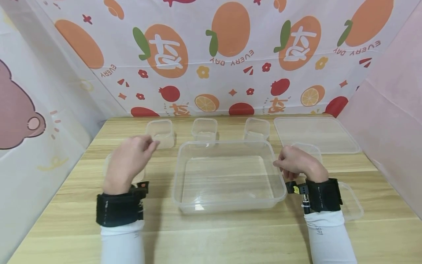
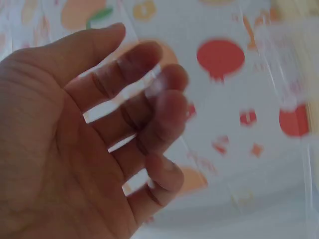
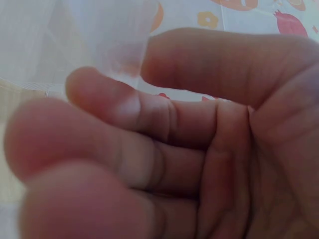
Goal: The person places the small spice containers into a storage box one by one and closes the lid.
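Three small clear boxes (image 1: 204,135) stand behind the large clear box (image 1: 227,207); one wide flat lid (image 1: 316,135) lies at back right. Your left hand (image 1: 128,161), fingers loosely bent and holding nothing, partly hides one clear piece (image 1: 138,178). Your right hand (image 1: 295,161) pinches the right rim of the large clear box, which sits mid-table, mouth upward, long axis left to right.

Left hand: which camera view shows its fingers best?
The left wrist view: it shows the left hand close up from the palm side, thumb and all four fingers visible, holding nothing. The head view shows it smaller, mostly its back; the right wrist view doesn't show it.
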The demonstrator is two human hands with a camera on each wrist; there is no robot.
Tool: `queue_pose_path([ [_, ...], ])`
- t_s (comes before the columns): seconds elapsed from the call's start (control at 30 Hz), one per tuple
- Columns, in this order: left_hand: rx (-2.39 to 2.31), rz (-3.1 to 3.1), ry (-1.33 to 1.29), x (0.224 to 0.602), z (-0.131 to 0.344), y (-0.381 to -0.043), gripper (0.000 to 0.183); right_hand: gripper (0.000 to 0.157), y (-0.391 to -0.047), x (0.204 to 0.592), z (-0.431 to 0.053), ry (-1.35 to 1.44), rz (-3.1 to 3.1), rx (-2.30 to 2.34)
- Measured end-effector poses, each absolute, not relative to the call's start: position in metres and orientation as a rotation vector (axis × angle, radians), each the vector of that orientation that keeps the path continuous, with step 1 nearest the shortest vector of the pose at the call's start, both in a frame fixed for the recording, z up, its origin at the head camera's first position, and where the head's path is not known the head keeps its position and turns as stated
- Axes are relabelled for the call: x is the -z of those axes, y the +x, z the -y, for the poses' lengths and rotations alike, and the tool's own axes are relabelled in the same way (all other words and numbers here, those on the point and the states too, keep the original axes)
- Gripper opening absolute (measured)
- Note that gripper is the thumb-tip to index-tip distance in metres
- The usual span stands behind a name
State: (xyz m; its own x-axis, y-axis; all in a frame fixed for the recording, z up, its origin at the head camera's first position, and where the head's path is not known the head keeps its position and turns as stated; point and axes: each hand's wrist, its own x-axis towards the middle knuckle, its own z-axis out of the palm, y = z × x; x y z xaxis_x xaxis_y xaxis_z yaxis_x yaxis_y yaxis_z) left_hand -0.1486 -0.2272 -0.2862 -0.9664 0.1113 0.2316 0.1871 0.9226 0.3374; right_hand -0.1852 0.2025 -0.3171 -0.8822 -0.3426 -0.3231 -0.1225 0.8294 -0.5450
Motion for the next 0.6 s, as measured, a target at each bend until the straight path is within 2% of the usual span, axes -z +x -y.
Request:
queue_pose_path([
  [0.27,0.468,3.010,0.178,0.287,0.273,-0.134,0.032,0.031,-0.185,0.315,-0.202,-0.360,-2.590,0.736],
  [0.5,0.522,3.141,0.475,0.291,0.286,-0.135,0.057,0.032,-0.185,0.317,-0.203,-0.373,-2.595,0.742],
  [0.6,0.562,3.209,0.547,0.294,0.291,-0.137,0.062,0.031,-0.185,0.317,-0.203,-0.371,-2.602,0.741],
])
